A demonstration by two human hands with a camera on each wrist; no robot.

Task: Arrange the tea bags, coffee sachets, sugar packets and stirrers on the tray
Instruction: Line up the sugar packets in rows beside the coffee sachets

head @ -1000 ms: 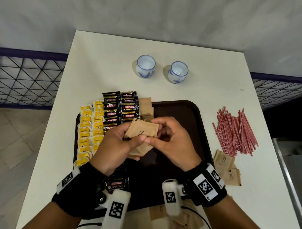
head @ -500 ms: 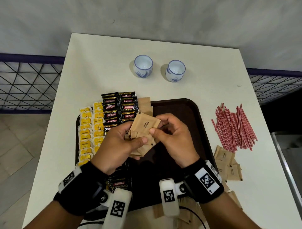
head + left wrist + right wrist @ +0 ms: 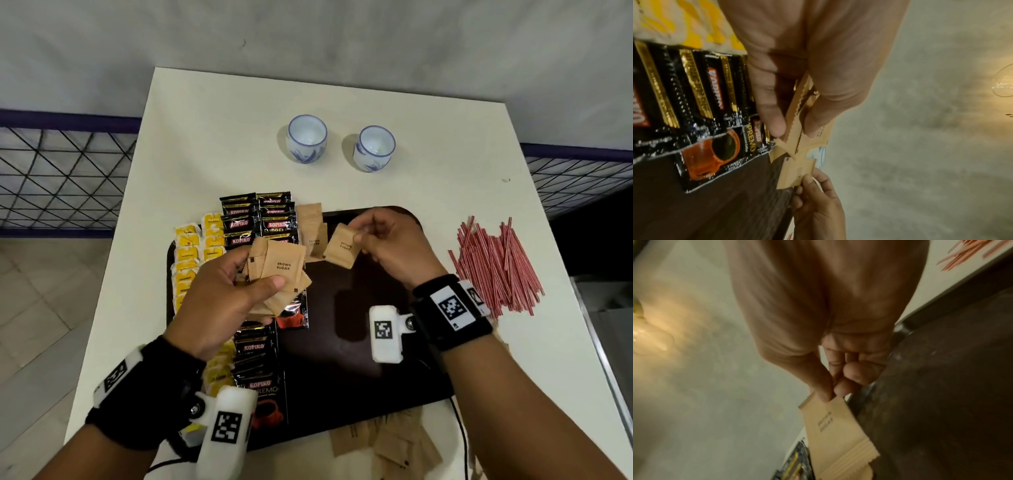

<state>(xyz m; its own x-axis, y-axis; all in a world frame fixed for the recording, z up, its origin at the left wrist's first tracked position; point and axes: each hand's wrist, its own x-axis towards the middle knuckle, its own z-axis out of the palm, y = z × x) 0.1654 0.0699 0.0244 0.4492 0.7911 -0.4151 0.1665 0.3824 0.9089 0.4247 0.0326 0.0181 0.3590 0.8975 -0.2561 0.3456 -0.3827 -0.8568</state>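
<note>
Brown-sugar paper packets: your left hand clamps a fanned stack as a feed supply, while your right hand pinches one single packet by its corner, prob. so it drops flat beside the packets already laid on the dark brown plastic tray, next to the black coffee sachets. Stack count unclear; more packets at the bench's near edge are cut off, and the tray's left rim is covered.

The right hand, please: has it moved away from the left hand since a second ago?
Yes. The right hand has carried one sugar packet away from the left hand toward the tray's far edge, beside the packets already laid.
</note>
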